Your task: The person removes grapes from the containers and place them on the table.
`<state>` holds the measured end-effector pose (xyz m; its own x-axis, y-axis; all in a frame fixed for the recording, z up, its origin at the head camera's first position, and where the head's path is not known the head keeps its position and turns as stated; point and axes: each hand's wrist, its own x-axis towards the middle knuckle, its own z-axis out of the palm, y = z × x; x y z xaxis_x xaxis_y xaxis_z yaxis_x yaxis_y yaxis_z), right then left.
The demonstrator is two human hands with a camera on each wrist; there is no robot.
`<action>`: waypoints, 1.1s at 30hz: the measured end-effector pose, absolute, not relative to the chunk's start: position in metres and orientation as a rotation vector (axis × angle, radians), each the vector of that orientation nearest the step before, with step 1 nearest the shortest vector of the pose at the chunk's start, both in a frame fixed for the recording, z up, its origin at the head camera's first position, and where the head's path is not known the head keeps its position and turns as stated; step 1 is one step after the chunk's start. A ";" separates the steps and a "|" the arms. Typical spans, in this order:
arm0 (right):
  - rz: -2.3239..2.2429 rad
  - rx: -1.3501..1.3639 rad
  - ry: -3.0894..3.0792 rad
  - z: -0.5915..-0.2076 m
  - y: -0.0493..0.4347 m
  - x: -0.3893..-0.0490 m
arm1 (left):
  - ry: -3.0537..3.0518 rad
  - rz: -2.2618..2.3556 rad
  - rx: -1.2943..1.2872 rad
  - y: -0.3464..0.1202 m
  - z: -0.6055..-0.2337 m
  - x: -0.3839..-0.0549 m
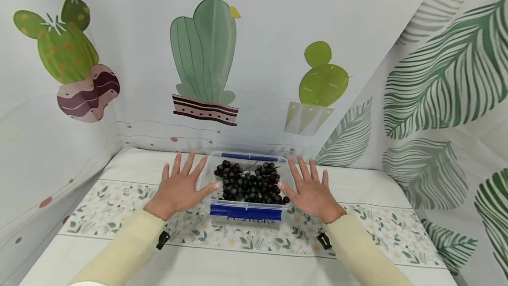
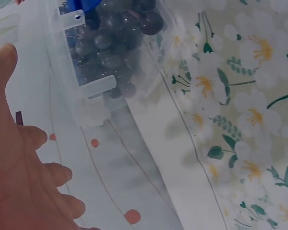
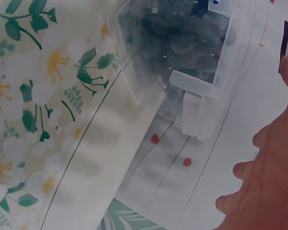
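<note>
A clear plastic box [image 1: 246,205] with blue clips stands on the table between my two hands. Dark grapes [image 1: 250,184], some on their stems, lie inside it. My left hand [image 1: 180,189] spreads its fingers at the box's left side, thumb overlapping that side in the head view. On the other side my right hand [image 1: 311,191] is spread too, its thumb reaching over the right edge. Both hands hold nothing. Each wrist view shows the box's side wall, with grapes [image 2: 105,43] behind it, and the same-side hand [image 3: 266,177] at the frame's edge.
A white cloth with a floral band [image 1: 246,237] covers the table [image 1: 238,266]. Behind it hangs a white curtain [image 1: 270,25] printed with cacti, and large leaf prints [image 1: 444,69] fill the right side. Black straps [image 1: 162,239] show at both wrists.
</note>
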<state>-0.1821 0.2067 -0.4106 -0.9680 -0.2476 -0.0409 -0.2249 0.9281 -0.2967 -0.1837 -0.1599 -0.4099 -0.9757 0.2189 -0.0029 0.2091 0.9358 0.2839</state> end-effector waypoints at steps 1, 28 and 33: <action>-0.452 -0.369 3.003 -0.412 0.206 -0.182 | 3.055 0.444 0.336 -0.161 -0.411 -0.184; -0.445 -0.380 2.958 -0.421 0.201 -0.179 | 2.966 0.591 0.329 -0.165 -0.436 -0.191; -0.429 -0.406 2.942 -0.421 0.197 -0.180 | 2.876 0.741 0.355 -0.167 -0.442 -0.192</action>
<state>-0.1796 0.1970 -0.4206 -0.9537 -0.2840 -0.0991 -0.2439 0.9229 -0.2981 -0.1920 -0.1673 -0.4418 -0.9607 0.2641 -0.0860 0.1896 0.8498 0.4918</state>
